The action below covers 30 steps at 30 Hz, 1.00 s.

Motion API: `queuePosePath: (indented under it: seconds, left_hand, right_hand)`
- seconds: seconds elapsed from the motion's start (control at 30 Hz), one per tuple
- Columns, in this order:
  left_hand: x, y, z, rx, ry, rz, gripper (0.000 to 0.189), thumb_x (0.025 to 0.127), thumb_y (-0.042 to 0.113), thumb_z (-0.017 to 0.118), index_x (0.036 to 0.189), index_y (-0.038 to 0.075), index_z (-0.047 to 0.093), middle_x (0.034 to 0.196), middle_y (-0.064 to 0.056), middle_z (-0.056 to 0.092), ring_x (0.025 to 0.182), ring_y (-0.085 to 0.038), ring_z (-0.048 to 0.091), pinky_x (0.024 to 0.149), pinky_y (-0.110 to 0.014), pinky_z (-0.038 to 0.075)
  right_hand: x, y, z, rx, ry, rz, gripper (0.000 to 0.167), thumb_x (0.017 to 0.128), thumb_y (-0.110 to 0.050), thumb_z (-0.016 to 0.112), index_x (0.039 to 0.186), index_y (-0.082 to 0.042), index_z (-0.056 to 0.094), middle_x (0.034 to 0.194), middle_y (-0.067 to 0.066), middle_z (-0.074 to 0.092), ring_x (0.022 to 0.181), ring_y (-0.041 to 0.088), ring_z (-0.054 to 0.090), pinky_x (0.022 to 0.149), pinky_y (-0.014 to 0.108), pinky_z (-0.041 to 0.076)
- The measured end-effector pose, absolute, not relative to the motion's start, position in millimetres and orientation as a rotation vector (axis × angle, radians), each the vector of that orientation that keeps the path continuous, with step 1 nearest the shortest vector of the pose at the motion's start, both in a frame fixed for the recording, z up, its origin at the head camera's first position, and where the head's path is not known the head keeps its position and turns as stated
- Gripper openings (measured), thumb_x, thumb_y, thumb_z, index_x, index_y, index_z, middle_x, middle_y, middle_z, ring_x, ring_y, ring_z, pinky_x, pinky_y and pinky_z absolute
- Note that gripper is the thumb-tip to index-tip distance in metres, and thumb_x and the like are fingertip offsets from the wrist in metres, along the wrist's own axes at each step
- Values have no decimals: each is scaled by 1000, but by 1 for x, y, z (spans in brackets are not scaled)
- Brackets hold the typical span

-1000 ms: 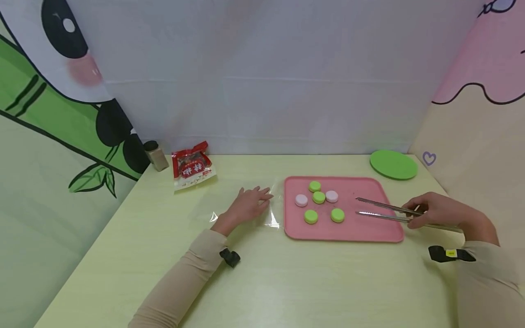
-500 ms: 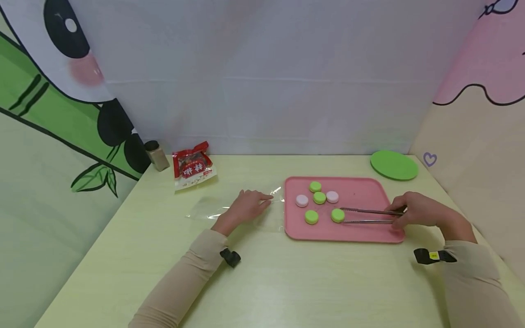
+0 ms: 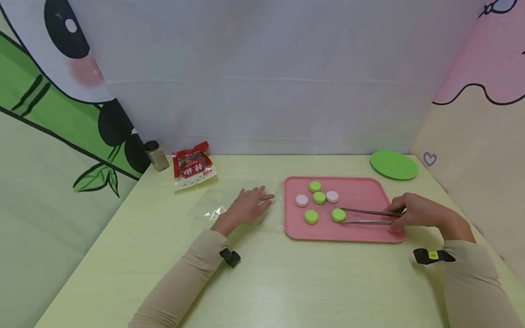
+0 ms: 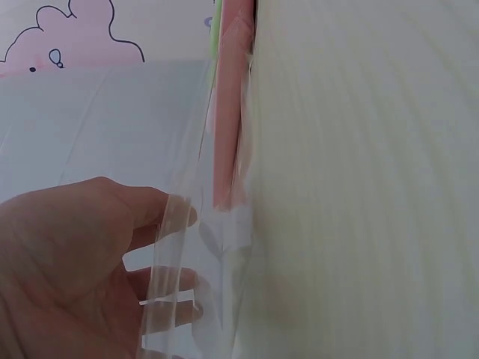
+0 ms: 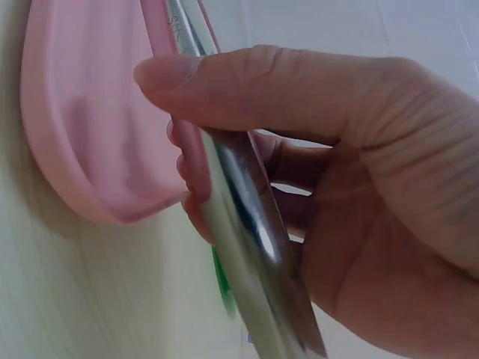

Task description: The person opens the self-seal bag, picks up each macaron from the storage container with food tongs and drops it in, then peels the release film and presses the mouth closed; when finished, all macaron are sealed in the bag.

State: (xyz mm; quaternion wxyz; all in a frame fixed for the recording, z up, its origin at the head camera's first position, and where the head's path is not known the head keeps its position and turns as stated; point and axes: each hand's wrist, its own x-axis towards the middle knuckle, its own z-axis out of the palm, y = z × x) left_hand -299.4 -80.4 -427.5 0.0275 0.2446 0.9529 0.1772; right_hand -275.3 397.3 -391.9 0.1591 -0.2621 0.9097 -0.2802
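Observation:
My right hand (image 3: 418, 210) grips a pair of metal tongs (image 3: 371, 211) between thumb and fingers, also near in the right wrist view. The tong tips lie on either side of a round green macaron-like piece (image 3: 338, 215) on the pink tray (image 3: 361, 191). Several other such pieces lie there, green (image 3: 311, 217) and pale pink (image 3: 301, 200). My left hand (image 3: 248, 205) is spread at a clear plastic bag (image 3: 213, 212) left of the tray. In the left wrist view its fingers (image 4: 172, 280) show through the film; whether they are inside the bag is unclear.
A red and white snack packet (image 3: 193, 167) lies at the back left, beside a small jar (image 3: 156, 157) with a black lid. A flat green disc (image 3: 393, 165) lies at the back right. Walls border the table (image 3: 295, 282) behind and at the right.
My right hand has moved left, bringing the tong tips from right of the green piece to its sides. My left hand stays in place; its fingers have shifted a little.

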Motion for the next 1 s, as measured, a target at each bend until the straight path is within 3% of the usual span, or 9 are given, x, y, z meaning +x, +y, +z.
queuePosePath:
  seconds: [0.23,0.4,0.5,0.57,0.63,0.73,0.8,1.0]
  left_hand:
    - [-299,-80,-427,756,2938,583,36,105,26,52,138,16,63,152,-16,45,140,-39,40,114,-66,19]
    - [-300,-79,-427,813,2969,644,33,103,21,56,132,14,67,145,-9,54,136,-32,47,114,-52,32]
    - [-300,-77,-427,807,2998,718,29,99,16,60,126,13,72,139,-8,59,106,-30,67,104,-47,44]
    - [-300,-76,-428,786,3004,779,28,97,15,62,122,12,74,137,-8,61,80,-28,67,94,-47,50]
    - [-299,-75,-428,770,3008,822,27,95,15,63,119,11,75,135,-8,63,72,-28,63,91,-48,51]
    - [-299,-75,-428,769,3009,857,27,95,20,66,118,10,76,134,-9,64,97,-30,69,94,-48,51]
    - [-299,-75,-429,769,3017,842,27,96,24,66,117,10,76,133,-9,64,116,-34,63,99,-48,48]
    - [-298,-75,-430,705,3008,754,30,100,29,59,120,12,75,133,-15,63,126,-38,55,104,-49,44]
  right_hand:
    - [-272,404,-388,-767,2589,-839,31,78,-16,85,105,-3,78,94,4,67,80,5,53,68,23,47]
    - [-268,402,-384,-799,2567,-947,25,80,-12,84,103,-5,79,89,2,64,76,7,51,63,24,47]
    - [-267,395,-383,-792,2597,-972,23,80,-12,84,102,-7,79,88,1,63,76,8,51,63,24,46]
    - [-267,389,-382,-773,2633,-964,25,80,-14,85,103,-7,79,92,0,66,80,6,53,66,24,47]
    - [-267,382,-382,-744,2644,-982,29,80,-14,85,106,-5,78,94,2,68,81,6,55,68,24,48]
    - [-266,368,-382,-737,2651,-1014,33,80,-14,84,109,-3,77,88,1,66,77,7,54,65,24,47]
    - [-267,357,-383,-755,2657,-1031,34,80,-13,84,111,-1,76,82,1,61,71,10,50,61,24,44]
    - [-269,318,-383,-875,2779,-858,37,81,-18,83,111,3,75,72,-4,51,67,12,43,59,26,38]
